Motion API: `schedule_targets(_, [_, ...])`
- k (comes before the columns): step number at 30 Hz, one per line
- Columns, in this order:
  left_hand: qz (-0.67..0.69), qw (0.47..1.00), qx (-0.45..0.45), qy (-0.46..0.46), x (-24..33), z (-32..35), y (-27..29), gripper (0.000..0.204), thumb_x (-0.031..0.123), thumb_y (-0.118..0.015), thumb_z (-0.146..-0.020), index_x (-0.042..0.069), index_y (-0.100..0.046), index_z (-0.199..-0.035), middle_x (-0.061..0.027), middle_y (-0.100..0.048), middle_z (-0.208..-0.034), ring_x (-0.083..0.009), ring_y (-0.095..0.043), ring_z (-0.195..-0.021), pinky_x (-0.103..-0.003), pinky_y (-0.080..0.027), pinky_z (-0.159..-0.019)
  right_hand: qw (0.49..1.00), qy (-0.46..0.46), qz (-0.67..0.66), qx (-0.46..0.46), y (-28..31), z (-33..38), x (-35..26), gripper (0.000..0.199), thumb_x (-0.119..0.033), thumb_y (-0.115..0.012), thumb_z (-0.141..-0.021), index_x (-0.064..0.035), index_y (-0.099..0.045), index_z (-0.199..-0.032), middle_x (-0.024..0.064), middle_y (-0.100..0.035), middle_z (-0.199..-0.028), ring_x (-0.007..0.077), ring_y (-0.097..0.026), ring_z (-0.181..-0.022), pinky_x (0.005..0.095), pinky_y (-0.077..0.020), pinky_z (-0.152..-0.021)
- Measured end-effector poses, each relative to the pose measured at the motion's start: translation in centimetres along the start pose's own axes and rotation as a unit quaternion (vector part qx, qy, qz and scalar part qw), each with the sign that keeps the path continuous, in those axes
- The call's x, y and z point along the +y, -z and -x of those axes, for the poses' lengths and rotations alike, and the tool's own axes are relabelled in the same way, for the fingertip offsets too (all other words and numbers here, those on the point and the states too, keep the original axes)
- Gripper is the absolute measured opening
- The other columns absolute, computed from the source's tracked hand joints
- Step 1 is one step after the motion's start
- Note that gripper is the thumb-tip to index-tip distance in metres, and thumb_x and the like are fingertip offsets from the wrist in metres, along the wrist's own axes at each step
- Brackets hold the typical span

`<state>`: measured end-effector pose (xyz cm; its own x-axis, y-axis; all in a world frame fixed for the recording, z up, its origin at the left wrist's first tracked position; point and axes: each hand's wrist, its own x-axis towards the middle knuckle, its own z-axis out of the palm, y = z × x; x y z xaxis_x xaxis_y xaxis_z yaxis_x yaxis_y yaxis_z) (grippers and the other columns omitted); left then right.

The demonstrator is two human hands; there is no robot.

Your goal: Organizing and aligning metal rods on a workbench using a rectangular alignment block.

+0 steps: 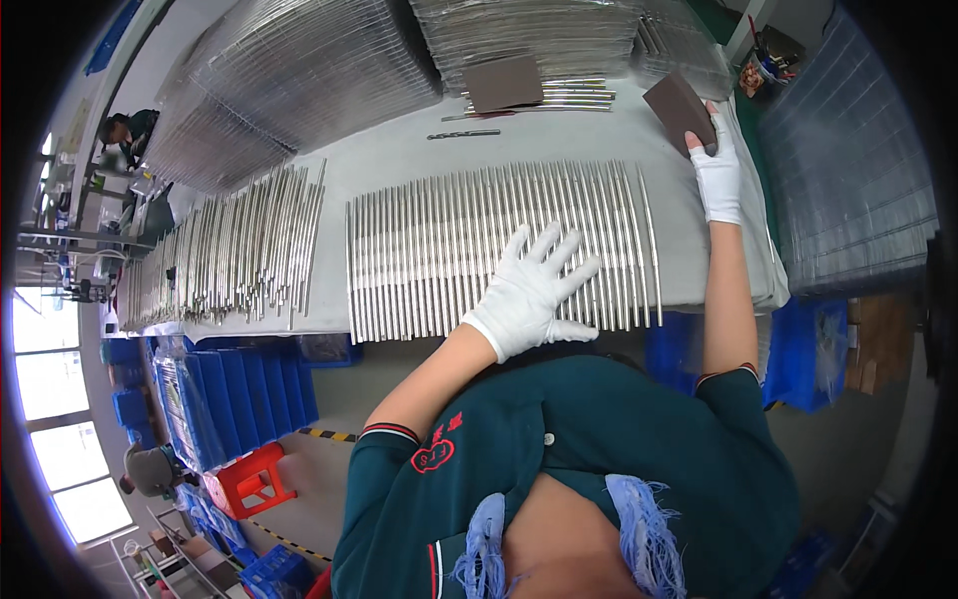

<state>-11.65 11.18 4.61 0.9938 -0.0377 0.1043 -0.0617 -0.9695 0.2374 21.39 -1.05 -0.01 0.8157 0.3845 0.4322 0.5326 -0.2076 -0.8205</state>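
Observation:
My left hand (534, 290), in a white glove, lies flat with fingers spread on a row of thin shiny metal rods (429, 250). The rods lie side by side on the pale tabletop, their near ends by the table's front edge. At the right end of the table, my right hand (717, 175) grips a brown rectangular sanding block (679, 112). Its glove leaves the thumb tip and a fingertip bare. The block is tilted, and I cannot tell whether it touches the cloth.
More metal rods (239, 245) lie in a looser heap at the left. Behind the row are a drill bit (463, 134) and a brown sheet (502, 84) on several rods. Clear plastic-wrapped stacks (299, 80) line the back. Blue bins (249, 389) and a red stool (249, 481) stand below.

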Motion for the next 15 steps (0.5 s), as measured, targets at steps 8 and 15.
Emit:
schedule_targets(8, [-0.159,0.924,0.082,0.337,-10.0,11.0,2.1,0.088,0.072,-0.052,-0.085,0.008,-0.045,-0.146,-0.0278,-0.039,-0.15,-0.0483,-0.034,-0.138,-0.058,-0.023,-0.113,0.988,-0.008,0.134,-0.074,1.0,-2.6,-2.2,0.053,-0.019,-0.073,-0.087,-0.0204,-0.057,-0.137,0.013,-0.068,-0.115,0.0238,-0.066,-0.091,0.0303,-0.0512,-0.084])
schedule_targets(15, [-0.137,0.921,0.108,0.348,-10.9,12.0,1.1,0.07,0.057,-0.051,-0.095,0.006,-0.049,-0.142,-0.025,-0.043,-0.147,-0.0482,-0.036,-0.137,-0.056,-0.028,-0.112,0.903,0.268,0.333,0.03,0.6,-4.5,-1.3,0.066,-0.039,-0.074,-0.084,-0.0186,-0.051,-0.143,0.0122,-0.057,-0.137,0.0356,-0.05,-0.127,0.0425,-0.0393,-0.108])
